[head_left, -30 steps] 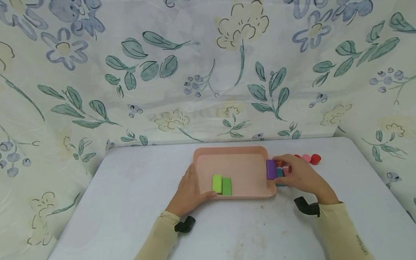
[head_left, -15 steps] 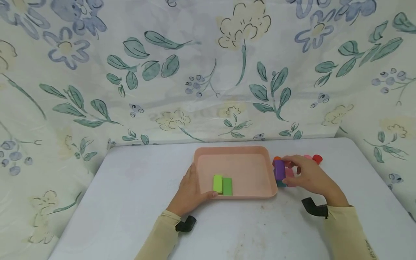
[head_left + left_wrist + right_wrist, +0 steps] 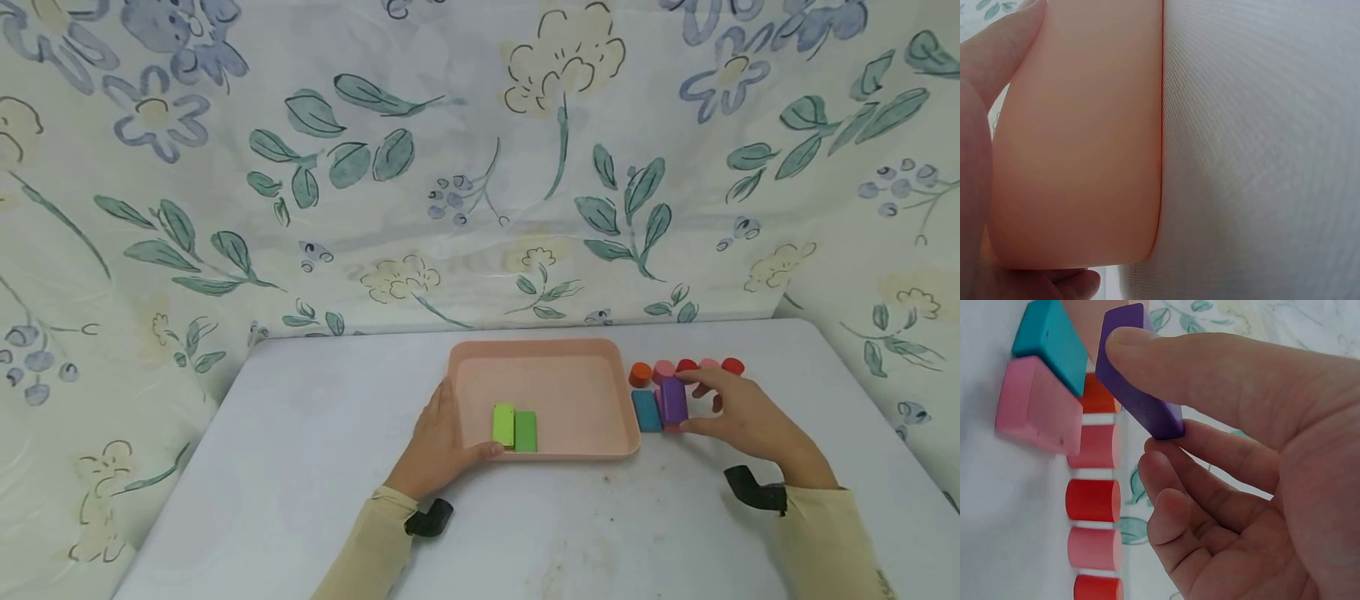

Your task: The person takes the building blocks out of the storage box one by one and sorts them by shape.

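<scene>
In the head view, my right hand (image 3: pixel 742 417) pinches a purple rectangular block (image 3: pixel 674 402) by its ends, between thumb and fingers. The right wrist view shows that block (image 3: pixel 1135 381) raised above a pink block (image 3: pixel 1038 406) that stands beside a teal block (image 3: pixel 1050 344). My left hand (image 3: pixel 431 450) grips the front left corner of a peach-coloured tray (image 3: pixel 555 350), thumb along the front rim and fingers along the left side. Inside the tray, a lime block (image 3: pixel 503 426) and a green block (image 3: pixel 526 432) lie side by side near the front left.
Behind the blocks, right of the tray, runs a row of short cylinders: an orange one (image 3: pixel 641 375), then pink and red ones, ending in a red cylinder (image 3: pixel 732 367). A floral cloth (image 3: pixel 450 208) hangs behind the white table (image 3: pixel 337 392).
My right hand has carried the purple block rightward, from the tray's right rim to over the pink block, uncovering the teal block and the cylinders. The left hand and tray stay put.
</scene>
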Demonstrator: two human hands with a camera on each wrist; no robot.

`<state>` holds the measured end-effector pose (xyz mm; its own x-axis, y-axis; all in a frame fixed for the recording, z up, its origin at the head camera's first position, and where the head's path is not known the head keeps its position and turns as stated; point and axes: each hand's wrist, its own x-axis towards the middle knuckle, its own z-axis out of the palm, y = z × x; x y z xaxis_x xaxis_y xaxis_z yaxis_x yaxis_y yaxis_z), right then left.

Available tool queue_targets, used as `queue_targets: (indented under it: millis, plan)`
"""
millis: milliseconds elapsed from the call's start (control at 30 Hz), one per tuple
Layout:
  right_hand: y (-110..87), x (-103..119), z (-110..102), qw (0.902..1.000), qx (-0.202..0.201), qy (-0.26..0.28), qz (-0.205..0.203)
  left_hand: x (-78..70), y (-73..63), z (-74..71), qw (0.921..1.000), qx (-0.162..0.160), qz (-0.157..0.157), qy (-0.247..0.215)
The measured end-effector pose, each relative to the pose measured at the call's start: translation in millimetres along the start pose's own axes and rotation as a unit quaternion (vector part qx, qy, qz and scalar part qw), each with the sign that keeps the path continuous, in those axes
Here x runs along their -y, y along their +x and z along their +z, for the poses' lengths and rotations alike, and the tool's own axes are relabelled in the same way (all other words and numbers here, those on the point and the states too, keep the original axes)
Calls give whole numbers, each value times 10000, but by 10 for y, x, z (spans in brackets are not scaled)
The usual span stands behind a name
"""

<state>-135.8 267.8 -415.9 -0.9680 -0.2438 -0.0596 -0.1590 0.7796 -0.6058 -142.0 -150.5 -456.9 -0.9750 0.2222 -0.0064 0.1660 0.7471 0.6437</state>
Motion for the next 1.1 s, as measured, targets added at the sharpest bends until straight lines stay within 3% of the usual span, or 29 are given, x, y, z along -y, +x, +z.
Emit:
queue_targets:
  millis: [533,1100]
  plan:
    - [-42,-152,-28,9999,100,-10,66,-8,-3,1,9999,-29,142,-44]
    - [-26,-329,-15,9997,212,-74,-25,8,-7,1,10000,-9,48,-67]
